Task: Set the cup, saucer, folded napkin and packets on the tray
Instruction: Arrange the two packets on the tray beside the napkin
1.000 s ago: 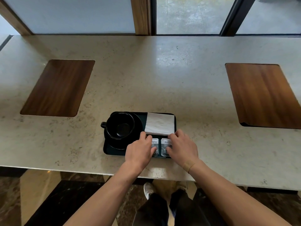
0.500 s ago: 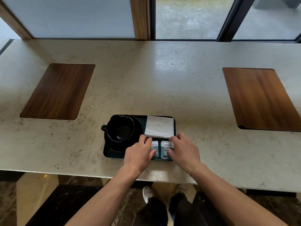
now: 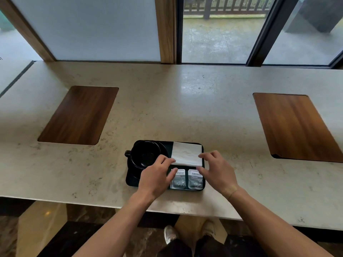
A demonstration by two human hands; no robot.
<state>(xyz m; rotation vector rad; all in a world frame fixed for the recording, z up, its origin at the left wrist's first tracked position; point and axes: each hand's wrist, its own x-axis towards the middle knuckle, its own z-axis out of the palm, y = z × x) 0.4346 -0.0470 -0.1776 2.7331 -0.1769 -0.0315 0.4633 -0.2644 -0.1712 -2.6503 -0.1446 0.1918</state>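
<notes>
Head view: white crinkled rectangular napkin (image 3: 187,153); glossy tray (image 3: 201,188)

- A tray (image 3: 130,179) is set on the counter (image 3: 185,108), near its front edge, between two inset panels: one (image 3: 78,115) to the left, one (image 3: 297,127) to the right.
- A cup (image 3: 145,156) is placed on a saucer (image 3: 132,173) in the tray's left half.
- A folded napkin (image 3: 187,153) is laid at the tray's back right.
- Two packets (image 3: 186,179) are laid side by side in front of the napkin.
</notes>
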